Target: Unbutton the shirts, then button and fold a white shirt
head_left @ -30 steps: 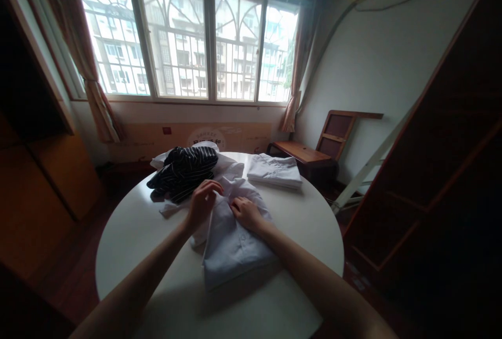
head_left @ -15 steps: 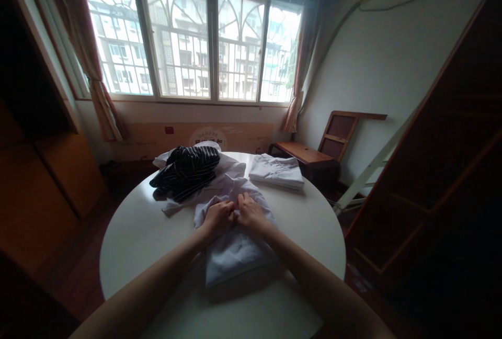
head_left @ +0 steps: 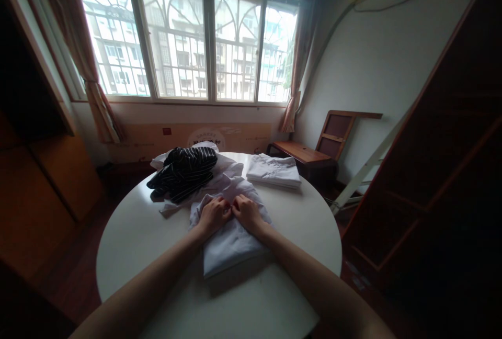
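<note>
A pale white shirt (head_left: pixel 231 239) is laid flat (partly folded, collar end far) at the surface's middle.

Two bare forearms enter from the bottom of the frame, one from the lower left, one from the lower right. No sleeve shows on either arm up to the frame's lower edge. The left hand (head_left: pixel 214 214) and the right hand (head_left: pixel 246 212), near the frame's centre, look ungloved; the dim light hides finer detail such as nails.
</note>
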### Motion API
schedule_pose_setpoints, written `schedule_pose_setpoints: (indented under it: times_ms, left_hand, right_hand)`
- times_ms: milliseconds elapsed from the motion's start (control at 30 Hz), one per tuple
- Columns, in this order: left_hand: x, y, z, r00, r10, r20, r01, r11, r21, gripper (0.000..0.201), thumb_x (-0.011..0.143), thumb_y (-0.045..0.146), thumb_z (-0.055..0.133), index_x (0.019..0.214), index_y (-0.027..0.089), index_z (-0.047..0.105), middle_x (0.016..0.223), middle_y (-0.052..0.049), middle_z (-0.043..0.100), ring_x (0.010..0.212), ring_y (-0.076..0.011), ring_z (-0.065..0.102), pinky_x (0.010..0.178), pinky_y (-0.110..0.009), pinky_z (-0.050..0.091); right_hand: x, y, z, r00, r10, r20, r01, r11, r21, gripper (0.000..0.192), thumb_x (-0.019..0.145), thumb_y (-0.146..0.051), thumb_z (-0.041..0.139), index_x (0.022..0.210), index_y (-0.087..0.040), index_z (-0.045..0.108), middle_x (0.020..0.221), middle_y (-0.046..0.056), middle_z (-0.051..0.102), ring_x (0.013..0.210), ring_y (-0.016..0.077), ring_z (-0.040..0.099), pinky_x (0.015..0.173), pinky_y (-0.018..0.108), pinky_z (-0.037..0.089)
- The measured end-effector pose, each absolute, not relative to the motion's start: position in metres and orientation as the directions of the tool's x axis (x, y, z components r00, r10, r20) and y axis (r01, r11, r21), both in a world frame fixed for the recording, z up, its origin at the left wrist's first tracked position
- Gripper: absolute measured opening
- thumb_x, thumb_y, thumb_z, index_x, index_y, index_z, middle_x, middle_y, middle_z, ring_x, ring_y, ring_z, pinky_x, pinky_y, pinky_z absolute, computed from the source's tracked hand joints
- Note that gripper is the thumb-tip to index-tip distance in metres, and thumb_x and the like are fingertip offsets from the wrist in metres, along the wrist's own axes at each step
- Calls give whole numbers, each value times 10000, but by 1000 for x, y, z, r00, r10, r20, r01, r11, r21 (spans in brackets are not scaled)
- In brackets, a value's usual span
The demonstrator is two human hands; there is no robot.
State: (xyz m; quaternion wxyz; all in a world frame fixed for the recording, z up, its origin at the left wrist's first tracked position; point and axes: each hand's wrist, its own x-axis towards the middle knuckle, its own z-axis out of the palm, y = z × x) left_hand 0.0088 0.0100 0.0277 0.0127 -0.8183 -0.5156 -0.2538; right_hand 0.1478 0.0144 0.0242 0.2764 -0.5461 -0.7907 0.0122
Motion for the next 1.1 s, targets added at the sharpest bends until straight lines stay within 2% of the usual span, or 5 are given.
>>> schedule_pose_setpoints:
  times_ms: [133, 367, 667, 900, 1100]
  left_hand:
    - [8, 12, 25, 378, 813, 442, 808, -523, 272, 174, 801, 243, 475, 864, 179, 625, 887, -60, 622, 845, -184, 555, 744, -282, 385]
    - [6, 14, 21, 228, 816, 531, 826, -451, 339, 246, 815, 377, 459, 774, 157, 561, 761, -41, 585, 691, -160, 536, 607, -257, 375]
    - [4, 16, 19, 341, 780, 525, 782, -545, 302, 168, 813, 207, 450, 818, 193, 617, 810, -34, 615, 709, -154, 545, 644, -255, 368]
    - [2, 17, 22, 373, 775, 510, 675, -604, 424, 168, 758, 124, 470, 777, 183, 625, 794, -19, 599, 678, -127, 528, 643, -235, 380]
    - [2, 22, 20, 358, 788, 501, 641, -598, 482, 136, 729, 119, 488, 712, 165, 615, 741, -8, 563, 642, -108, 498, 602, -215, 376]
  right_hand:
    - [150, 25, 19, -190, 910, 368, 764, 373, -527, 75, 748, -209, 508, 732, -157, 560, 750, 34, 595, 685, 130, 521, 639, 231, 368]
    - [158, 38, 17, -248, 918, 310, 422, 390, -818, 85, 743, -229, 495, 699, -164, 527, 677, -20, 544, 635, 103, 489, 587, 204, 377]
    - [160, 46, 7, -257, 921, 293, 374, 375, -848, 114, 720, -268, 523, 685, -162, 504, 640, -27, 509, 611, 105, 452, 569, 212, 356]
    - [160, 44, 10, -329, 896, 299, 317, 403, -859, 96, 704, -247, 541, 691, -152, 538, 635, -19, 528, 599, 104, 457, 575, 211, 358]
    - [157, 36, 17, -242, 912, 332, 420, 407, -811, 77, 715, -218, 529, 673, -153, 537, 654, -6, 552, 625, 114, 485, 582, 214, 360]
